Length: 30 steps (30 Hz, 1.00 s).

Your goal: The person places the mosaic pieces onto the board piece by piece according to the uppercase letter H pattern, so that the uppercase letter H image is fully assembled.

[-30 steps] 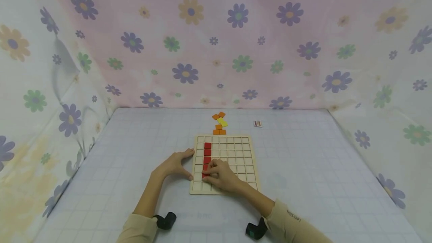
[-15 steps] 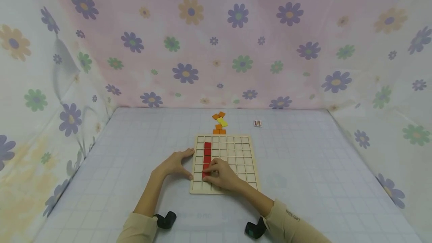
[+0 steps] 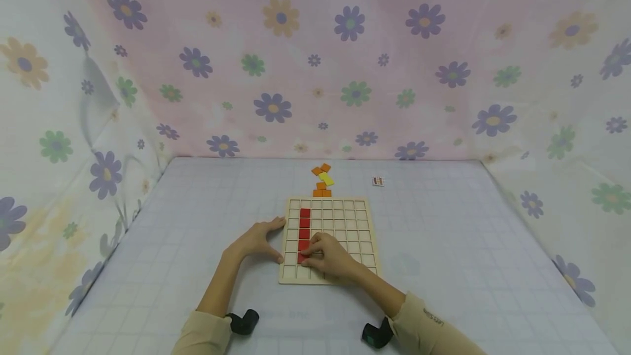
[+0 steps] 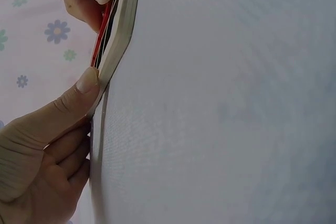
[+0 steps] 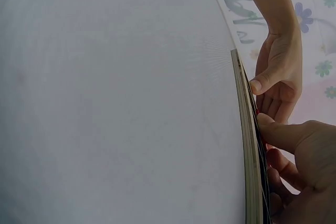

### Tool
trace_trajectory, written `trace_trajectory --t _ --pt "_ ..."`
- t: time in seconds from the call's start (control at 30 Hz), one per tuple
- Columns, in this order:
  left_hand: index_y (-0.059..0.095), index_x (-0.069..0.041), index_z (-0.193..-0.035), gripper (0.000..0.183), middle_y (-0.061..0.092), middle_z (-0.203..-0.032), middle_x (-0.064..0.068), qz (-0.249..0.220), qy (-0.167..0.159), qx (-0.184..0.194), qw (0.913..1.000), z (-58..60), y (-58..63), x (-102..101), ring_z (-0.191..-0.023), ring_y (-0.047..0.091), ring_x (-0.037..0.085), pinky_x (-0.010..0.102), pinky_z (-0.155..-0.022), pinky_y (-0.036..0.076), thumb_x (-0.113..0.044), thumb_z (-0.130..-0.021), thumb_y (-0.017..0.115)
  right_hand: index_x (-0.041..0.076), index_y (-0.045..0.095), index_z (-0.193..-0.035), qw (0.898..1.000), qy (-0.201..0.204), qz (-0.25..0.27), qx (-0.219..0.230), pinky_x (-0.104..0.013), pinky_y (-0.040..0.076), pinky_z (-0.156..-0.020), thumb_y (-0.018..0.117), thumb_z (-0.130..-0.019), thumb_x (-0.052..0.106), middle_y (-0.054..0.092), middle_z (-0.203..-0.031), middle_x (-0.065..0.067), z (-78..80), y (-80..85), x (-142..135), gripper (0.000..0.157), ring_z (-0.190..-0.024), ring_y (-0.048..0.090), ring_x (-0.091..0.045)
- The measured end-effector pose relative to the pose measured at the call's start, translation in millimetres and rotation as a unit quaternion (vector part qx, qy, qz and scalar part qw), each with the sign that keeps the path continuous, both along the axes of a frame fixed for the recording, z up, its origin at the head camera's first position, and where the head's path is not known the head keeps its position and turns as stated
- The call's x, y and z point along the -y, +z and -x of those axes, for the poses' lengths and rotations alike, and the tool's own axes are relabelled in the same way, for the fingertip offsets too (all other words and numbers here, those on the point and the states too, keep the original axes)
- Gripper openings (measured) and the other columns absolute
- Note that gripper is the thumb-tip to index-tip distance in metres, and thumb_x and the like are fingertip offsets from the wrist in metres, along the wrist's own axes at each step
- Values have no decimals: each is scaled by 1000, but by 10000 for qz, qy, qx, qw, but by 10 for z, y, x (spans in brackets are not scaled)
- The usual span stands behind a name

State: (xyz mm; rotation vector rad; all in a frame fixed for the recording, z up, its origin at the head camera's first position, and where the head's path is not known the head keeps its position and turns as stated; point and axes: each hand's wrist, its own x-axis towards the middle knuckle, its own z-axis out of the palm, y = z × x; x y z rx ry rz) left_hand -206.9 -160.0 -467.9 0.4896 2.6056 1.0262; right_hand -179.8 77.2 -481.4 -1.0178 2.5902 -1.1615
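Observation:
A square wooden grid board (image 3: 340,210) lies on the table, with a column of several red square tiles (image 3: 305,223) along its left side. My left hand (image 3: 253,239) rests at the board's left edge, thumb and fingers spread apart along it; in the left wrist view the thumb (image 4: 88,80) touches the rim. My right hand (image 3: 327,255) reaches over the board from the right. Its thumb and index finger pinch the lowest red tile (image 3: 300,259), which is partly covered by the fingers. In the right wrist view the right thumb (image 5: 278,129) bears on the board's top.
Several orange tiles (image 3: 322,193) and a yellow piece (image 3: 326,179) lie just behind the board. A small printed card (image 3: 378,181) lies farther right. Black wrist devices (image 3: 244,322) sit at both cuffs. Flowered cloth (image 3: 315,70) walls enclose the table's back and sides.
The right thumb and fingers have shifted very slightly on the lowest red tile. The left hand keeps its place at the board's edge; the whole head view has drifted a little.

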Motion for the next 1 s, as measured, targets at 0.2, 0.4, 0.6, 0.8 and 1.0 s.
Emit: trace_trajectory --t 0.2,0.4,0.6,0.8,1.0 --pt "42 -1 -140 99 35 -148 15 -38 -4 -10 10000 1 5 0 -138 29 34 50 -112 25 -20 -56 90 5 73 -97 9997 127 200 22 -21 49 -74 76 -80 21 66 -90 1 76 7 -9 24 -82 56 -8" --pt "42 -1 -140 99 35 -148 16 -76 28 52 10000 -3 -5 -5 -138 28 34 49 -113 23 -18 -55 90 1 71 -96 9986 25 533 2 -19 51 -61 74 -82 20 68 -81 -1 482 70 -188 24 -68 57 -6" --pt "42 -1 -140 99 36 -148 13 -80 53 25 10000 0 -9 -4 -139 28 32 48 -113 23 -18 -55 91 -8 67 -101 9848 -1255 1012 -645 -34 54 -69 69 -83 4 67 -88 -17 1070 86 -361 22 -78 62 -26" --pt "42 -1 -140 99 36 -148 13 -129 31 45 9999 0 -2 -8 -139 28 32 48 -113 23 -18 -56 90 -10 63 -112 9764 -1794 1105 -475 -49 50 -80 63 -83 -1 62 -107 -25 1442 29 -416 30 -94 55 -39" --pt "42 -2 -140 99 35 -148 14 -73 62 34 9999 6 -15 -2 -139 28 32 48 -113 24 -18 -56 90 -8 54 -125 9856 -1560 642 -74 -47 49 -84 55 -83 -5 56 -121 -26 1645 -33 -411 42 -103 55 -39"
